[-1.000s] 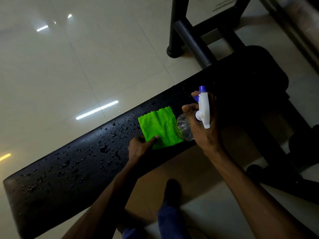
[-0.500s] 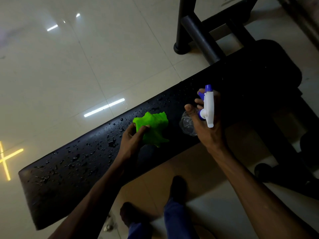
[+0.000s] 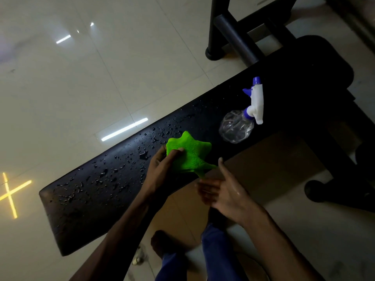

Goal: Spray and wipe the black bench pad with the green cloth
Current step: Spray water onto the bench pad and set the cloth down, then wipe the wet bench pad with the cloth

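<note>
The pale glossy tiled floor [image 3: 85,82] fills the upper left and mirrors strip lights. Across it, from 8 o'clock up to 2 o'clock, runs the black bench pad [image 3: 97,191], a long padded worktop with a smooth, slightly shiny skin and rounded corners; its left half is speckled with water droplets [image 3: 121,169]. Behind it at 1 o'clock stands a black tubular metal frame [image 3: 233,35].

The left hand [image 3: 162,169] reaches in from 6 o'clock, and its grip is clenched on the green cloth [image 3: 188,154]: fingers pinch the left side of the cloth, thumb on top. The cloth is bright green, nubbly like microfibre, bunched into a star-like crumple with pointed corners, sitting over the near edge of the pad at about the middle of the frame. One corner hangs down toward 5 o'clock.

The right hand [image 3: 225,191] lies at 5 o'clock of the cloth, just off the pad's near edge. Its grip is released, fingers spread and somewhat blurred, holding nothing; the thumb tip points up just beside the cloth's hanging corner, and whether it touches it cannot be told.

The spray bottle [image 3: 238,126] stands on the pad at 2 o'clock of the cloth, apart from both hands: a clear, crinkled plastic body, white trigger head, blue nozzle and collar.
</note>
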Tool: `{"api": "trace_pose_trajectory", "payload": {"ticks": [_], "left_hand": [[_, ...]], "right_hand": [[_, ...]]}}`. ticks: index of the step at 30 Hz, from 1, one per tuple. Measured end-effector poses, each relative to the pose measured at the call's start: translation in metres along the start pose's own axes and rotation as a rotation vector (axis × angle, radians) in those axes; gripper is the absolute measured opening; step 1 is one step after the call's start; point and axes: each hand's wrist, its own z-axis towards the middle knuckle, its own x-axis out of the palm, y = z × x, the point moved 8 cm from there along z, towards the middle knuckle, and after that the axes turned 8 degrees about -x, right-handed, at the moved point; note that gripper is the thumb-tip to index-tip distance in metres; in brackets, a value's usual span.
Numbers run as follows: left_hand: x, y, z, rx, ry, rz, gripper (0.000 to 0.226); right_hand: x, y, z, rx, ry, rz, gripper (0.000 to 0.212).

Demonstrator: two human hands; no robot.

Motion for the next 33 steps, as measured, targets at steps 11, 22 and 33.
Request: {"api": "trace_pose_trajectory", "payload": {"ticks": [11,22,33], "left_hand": [[-0.054,0.006,-0.009,0.072,-0.005,0.158,0.028],[-0.109,0.006,0.014,0.232,-0.273,0.728,0.026],[-0.141,0.007,0.030,0.426,-0.509,1.092,0.036]], "right_hand": [[0.066,0.072,-0.020,-0.631,-0.013,-0.099,0.028],[0.165,0.106,-0.008,-1.345,-0.015,-1.719,0.034],[0.154,0.106,0.094,-1.241,-0.013,-1.947,0.058]]}}
